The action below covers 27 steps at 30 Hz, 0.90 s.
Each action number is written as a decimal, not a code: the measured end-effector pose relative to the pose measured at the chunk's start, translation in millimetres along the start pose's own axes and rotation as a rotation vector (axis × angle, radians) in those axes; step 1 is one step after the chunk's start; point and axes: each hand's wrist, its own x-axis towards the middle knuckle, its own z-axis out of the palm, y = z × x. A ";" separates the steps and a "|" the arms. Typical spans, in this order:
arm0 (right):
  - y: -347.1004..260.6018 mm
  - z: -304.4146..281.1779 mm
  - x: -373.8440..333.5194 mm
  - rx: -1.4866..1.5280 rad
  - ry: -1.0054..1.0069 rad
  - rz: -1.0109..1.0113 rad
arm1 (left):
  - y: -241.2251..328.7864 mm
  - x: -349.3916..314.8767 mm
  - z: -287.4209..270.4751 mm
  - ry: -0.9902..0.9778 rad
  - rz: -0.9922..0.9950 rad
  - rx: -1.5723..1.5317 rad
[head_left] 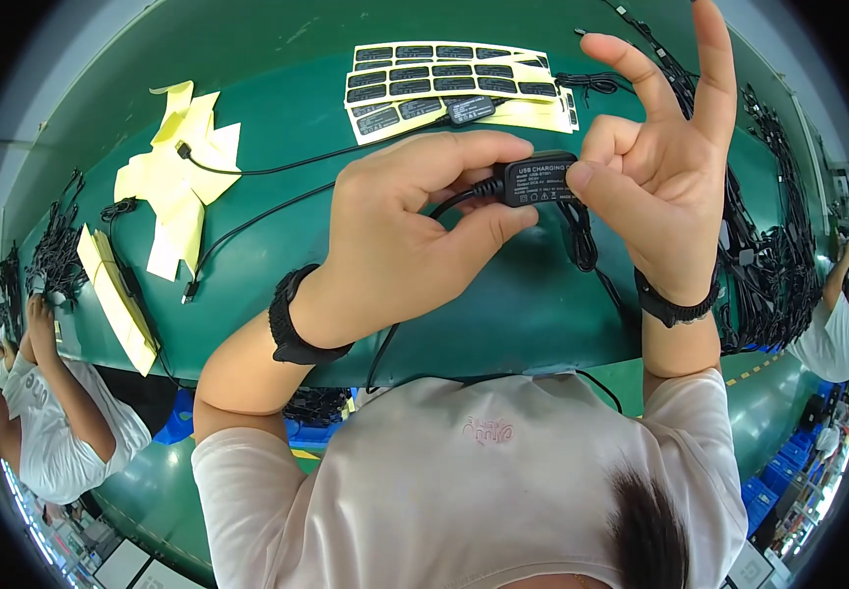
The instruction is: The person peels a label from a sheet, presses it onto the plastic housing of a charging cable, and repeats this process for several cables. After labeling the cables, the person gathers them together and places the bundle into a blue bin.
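A small black charger box [539,183] with a pale-printed label on its face is held level above the green table. My left hand [410,221] pinches its left end between thumb and fingers, beside the ribbed cable exit. My right hand [665,182] is at the other end, thumb tip on the label's right edge and index finger curled, the outer fingers raised and spread. A bundled black cable [581,234] hangs below the box. Behind my hands lie sheets of black labels [429,83] on yellow backing, with another charger box [469,109] resting on them.
Crumpled yellow backing paper [181,172] and a folded yellow stack [115,299] lie at left, with cable plugs nearby. Heaps of black cables [763,265] line the right side; another pile [59,250] sits far left. Co-workers [71,422] are at both sides.
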 end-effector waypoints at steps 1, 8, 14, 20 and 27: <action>-0.1 0.0 0.2 -0.002 0.002 0.001 | 0.3 0.4 0.1 -0.001 0.001 -0.002; -1.0 0.4 0.2 0.047 0.006 0.011 | -0.3 0.4 0.6 0.000 0.006 -0.025; -0.7 0.1 -0.1 0.027 -0.003 0.010 | -3.1 1.5 5.1 0.095 0.030 -0.059; 1.1 0.0 -0.1 0.044 -0.004 0.004 | -1.6 0.4 4.2 0.071 0.028 -0.070; 0.7 0.1 -0.1 0.001 -0.012 0.005 | 1.0 -0.1 2.2 0.008 0.001 -0.043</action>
